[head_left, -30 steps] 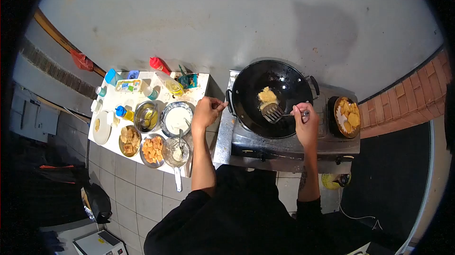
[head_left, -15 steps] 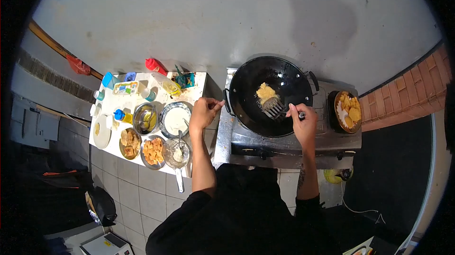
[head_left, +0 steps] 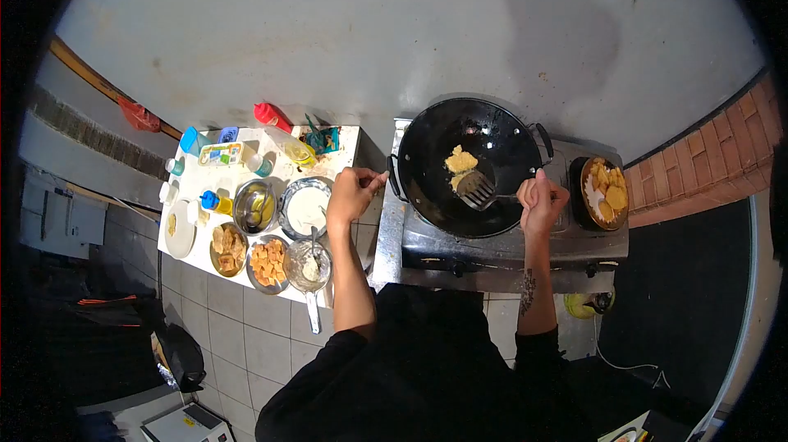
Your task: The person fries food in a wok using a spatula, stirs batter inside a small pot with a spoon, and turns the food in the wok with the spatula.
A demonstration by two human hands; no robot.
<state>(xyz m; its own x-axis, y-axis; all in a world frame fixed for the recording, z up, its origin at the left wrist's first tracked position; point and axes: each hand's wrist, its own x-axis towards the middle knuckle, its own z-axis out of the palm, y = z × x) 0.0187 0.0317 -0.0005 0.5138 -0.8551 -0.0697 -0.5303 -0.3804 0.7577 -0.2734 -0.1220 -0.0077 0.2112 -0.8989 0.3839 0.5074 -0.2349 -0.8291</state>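
Observation:
A black wok stands on the steel stove. My left hand is closed in a pinch on the wok's left loop handle. In my right hand, at the wok's right rim, is the handle of a slotted spatula. The spatula's head is low inside the wok, at the lower edge of a yellow, crumbly-edged piece of food. Part of the food seems to lie beside or under the spatula's head; I cannot tell which. Dark, shiny oil or residue coats the wok's inside.
Right of the wok, a basket of fried yellow pieces sits on the stove. The white table at left bears a bowl of white batter, a bowl of orange cubes, a small saucepan, a red squeeze bottle and several containers.
My right hand has moved right and slightly up, and its grip on the spatula has turned. The spatula's head has shifted slightly right. My left hand stays at the wok handle.

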